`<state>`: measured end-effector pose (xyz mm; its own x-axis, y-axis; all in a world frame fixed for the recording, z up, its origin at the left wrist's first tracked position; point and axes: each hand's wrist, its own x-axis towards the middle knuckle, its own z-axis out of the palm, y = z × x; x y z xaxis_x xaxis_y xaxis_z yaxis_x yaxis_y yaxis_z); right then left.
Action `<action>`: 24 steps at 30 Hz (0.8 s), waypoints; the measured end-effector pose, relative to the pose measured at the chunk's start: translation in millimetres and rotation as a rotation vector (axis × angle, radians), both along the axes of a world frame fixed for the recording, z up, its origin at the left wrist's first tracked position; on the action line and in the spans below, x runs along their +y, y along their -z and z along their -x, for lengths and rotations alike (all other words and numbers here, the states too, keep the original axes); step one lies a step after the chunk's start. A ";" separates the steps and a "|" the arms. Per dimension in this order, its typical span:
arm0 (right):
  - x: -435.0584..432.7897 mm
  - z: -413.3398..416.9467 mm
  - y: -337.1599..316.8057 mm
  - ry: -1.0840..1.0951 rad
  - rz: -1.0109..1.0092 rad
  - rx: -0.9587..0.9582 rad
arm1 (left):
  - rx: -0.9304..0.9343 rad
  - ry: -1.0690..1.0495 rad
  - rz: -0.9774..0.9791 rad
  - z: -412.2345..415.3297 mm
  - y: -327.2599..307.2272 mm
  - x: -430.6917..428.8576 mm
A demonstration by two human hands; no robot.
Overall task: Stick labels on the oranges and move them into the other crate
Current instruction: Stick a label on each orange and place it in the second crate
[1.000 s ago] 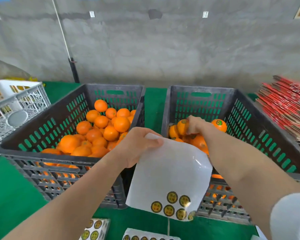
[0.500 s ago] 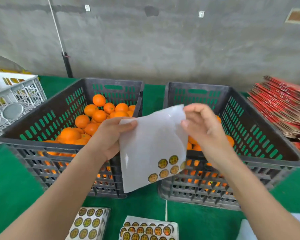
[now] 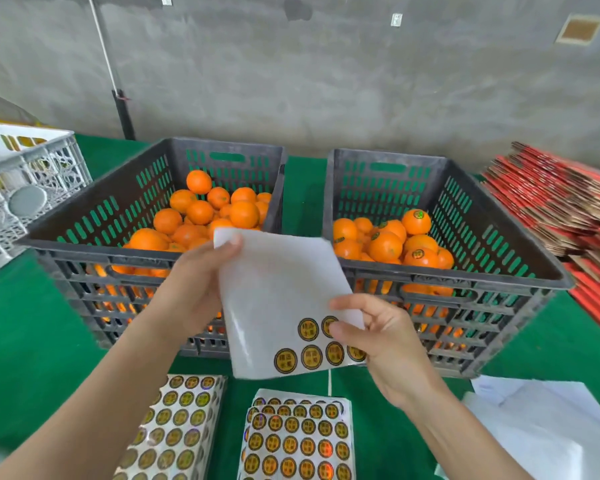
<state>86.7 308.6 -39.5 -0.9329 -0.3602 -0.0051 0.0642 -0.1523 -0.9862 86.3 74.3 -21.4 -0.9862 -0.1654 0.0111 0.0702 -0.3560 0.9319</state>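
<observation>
My left hand grips the upper left edge of a white label sheet held in front of the two crates. Several round gold-and-black labels remain at the sheet's lower right. My right hand pinches the sheet at its lower right edge, thumb on one label. The left dark crate holds a heap of plain oranges. The right dark crate holds labelled oranges, several showing round stickers.
Two stacks of full label sheets lie on the green table near me. Used white backing sheets lie at the lower right. A white lattice crate stands at the left. Red flattened cartons are piled at the right.
My right hand left the oranges in the right crate and came down to the sheet's lower right labels. My left hand has drawn the sheet toward me.
</observation>
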 end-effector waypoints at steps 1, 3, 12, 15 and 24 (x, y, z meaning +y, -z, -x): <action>-0.4 -1.5 2.1 0.026 -0.003 0.000 | -0.002 0.128 -0.142 -8.3 6.7 -1.1; -1.4 -5.6 4.3 0.041 0.006 0.003 | -0.056 0.382 -0.387 -25.6 22.3 4.1; -3.1 -15.6 21.7 0.207 -0.456 0.462 | -0.404 0.434 -0.487 -49.6 48.9 30.1; -2.4 -18.3 29.6 0.293 -0.609 0.593 | -0.417 0.469 -0.508 -52.8 43.0 33.7; 5.9 -26.1 36.9 0.254 -0.620 0.709 | -0.442 0.644 -0.564 -59.7 51.2 32.9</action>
